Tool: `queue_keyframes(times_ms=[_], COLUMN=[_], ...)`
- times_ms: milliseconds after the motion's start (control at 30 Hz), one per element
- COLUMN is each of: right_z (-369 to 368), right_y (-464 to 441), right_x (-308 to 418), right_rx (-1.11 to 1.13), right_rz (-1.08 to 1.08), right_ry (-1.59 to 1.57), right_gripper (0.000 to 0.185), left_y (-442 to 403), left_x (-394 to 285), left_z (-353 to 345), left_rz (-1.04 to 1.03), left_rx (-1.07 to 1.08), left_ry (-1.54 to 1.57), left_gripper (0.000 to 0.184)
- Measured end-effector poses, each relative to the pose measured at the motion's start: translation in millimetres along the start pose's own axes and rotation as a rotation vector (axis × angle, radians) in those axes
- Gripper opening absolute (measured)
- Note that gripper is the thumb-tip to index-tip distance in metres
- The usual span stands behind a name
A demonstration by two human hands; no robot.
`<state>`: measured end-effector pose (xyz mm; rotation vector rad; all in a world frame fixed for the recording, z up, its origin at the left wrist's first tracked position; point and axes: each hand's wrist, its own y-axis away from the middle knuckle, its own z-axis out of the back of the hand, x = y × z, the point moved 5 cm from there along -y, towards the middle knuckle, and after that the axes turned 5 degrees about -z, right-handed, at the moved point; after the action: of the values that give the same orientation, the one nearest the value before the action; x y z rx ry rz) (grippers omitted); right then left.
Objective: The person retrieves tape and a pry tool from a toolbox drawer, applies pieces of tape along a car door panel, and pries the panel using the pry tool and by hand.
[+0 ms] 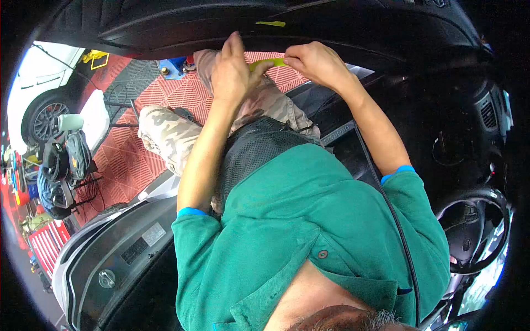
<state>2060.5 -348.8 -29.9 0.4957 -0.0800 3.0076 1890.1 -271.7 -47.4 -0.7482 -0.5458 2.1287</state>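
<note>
A yellow-green strip [279, 62] stretches between my two hands, in front of a black padded surface. My right hand [320, 66] pinches its right end between thumb and fingers. Beside its left part is my left hand [232, 74], slightly blurred, with fingers stretched upward and the thumb pointing right across the strip. Another short yellow-green piece [270, 23] lies on the black surface [342, 30] above my hands.
My legs in camouflage trousers [165, 132] extend over a red and grey tiled floor [124, 160]. An open car door [118, 259] is lower left, a steering wheel [497, 243] right. A white car [47, 71], stacked bags [66, 160] and a red tool cabinet [47, 248] stand left.
</note>
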Motion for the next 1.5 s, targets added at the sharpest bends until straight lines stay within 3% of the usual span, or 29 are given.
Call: queue_keyframes(times_ms=[100, 167, 200, 267, 400, 600, 767, 867, 900, 933, 1033, 1067, 1167, 1233, 1267, 1467, 1500], right_z=[1.3, 5.4, 5.7, 5.3, 9.9, 0.4, -6.7, -13.4, -13.0, -12.9, -28.7, -33.4, -66.8, -96.8, -109.3, -139.5, -142.9], right_y=[4.3, 5.8, 7.2, 11.9, 23.5, 43.0, 63.3, 70.0, 72.9, 78.7, 86.6, 94.9, 131.8, 164.0, 176.0, 199.0, 199.7], right_x=[0.9, 1.7, 0.7, -3.7, -8.4, -8.4, -5.4, -20.1, -25.9, -38.3, -111.3, -138.7, -231.8, -284.0, -298.1, -306.8, -308.2], right_rx=[-0.099, -0.093, -0.133, -0.215, -0.318, -0.453, -0.540, -0.506, -0.499, -0.364, -0.395, -0.241, -0.075, -0.007, 0.034, 0.173, 0.166], right_rz=[0.083, 0.079, 0.103, 0.149, 0.267, 0.395, 0.458, 0.371, 0.340, 0.181, -0.019, -0.195, -0.401, -0.515, -0.521, -0.641, -0.652], right_ry=[0.023, 0.045, 0.057, 0.083, 0.035, 0.016, 0.002, -0.119, -0.165, -0.191, -0.273, -0.308, 0.100, 0.122, 0.163, 0.205, 0.202], right_gripper=[0.026, 0.025, 0.025, 0.024, 0.020, 0.017, 0.019, 0.018, 0.017, 0.022, 0.032, 0.036, 0.046, 0.055, 0.055, 0.057, 0.058], left_y=[-7.0, -6.4, -8.1, -11.6, -16.4, -9.9, 9.2, 20.5, 19.9, 19.1, 20.2, 21.3, 28.3, 42.8, 47.6, 60.5, 60.1], left_x=[-22.5, -25.9, -27.6, -27.1, -27.1, -20.6, -20.8, -10.8, -4.1, 7.4, 37.0, 41.5, 53.5, 66.7, 72.7, 60.6, 60.6], left_z=[-9.4, -25.1, -26.3, -29.0, -28.3, -32.9, -45.9, -60.1, -60.0, -61.0, -53.8, -47.6, -31.7, -35.3, -37.3, -38.5, -40.4], left_rz=[-0.280, -0.246, -0.196, -0.153, -0.052, 0.255, 0.407, 0.456, 0.412, 0.384, 0.419, 0.399, 0.357, 0.429, 0.367, 0.535, 0.486], left_rx=[-0.024, 0.213, 0.195, 0.201, 0.282, 0.528, 0.536, 0.536, 0.407, 0.362, 0.304, 0.293, 0.291, 0.293, 0.297, 0.275, 0.256], left_ry=[0.155, 0.192, 0.262, 0.338, 0.508, 0.686, 0.970, 0.922, 0.888, 0.847, 0.920, 0.904, 0.796, 0.858, 0.846, 0.873, 0.846], left_gripper=[0.042, 0.033, 0.024, 0.023, 0.023, 0.026, 0.026, 0.027, 0.024, 0.023, 0.020, 0.020, 0.025, 0.028, 0.036, 0.046, 0.045])
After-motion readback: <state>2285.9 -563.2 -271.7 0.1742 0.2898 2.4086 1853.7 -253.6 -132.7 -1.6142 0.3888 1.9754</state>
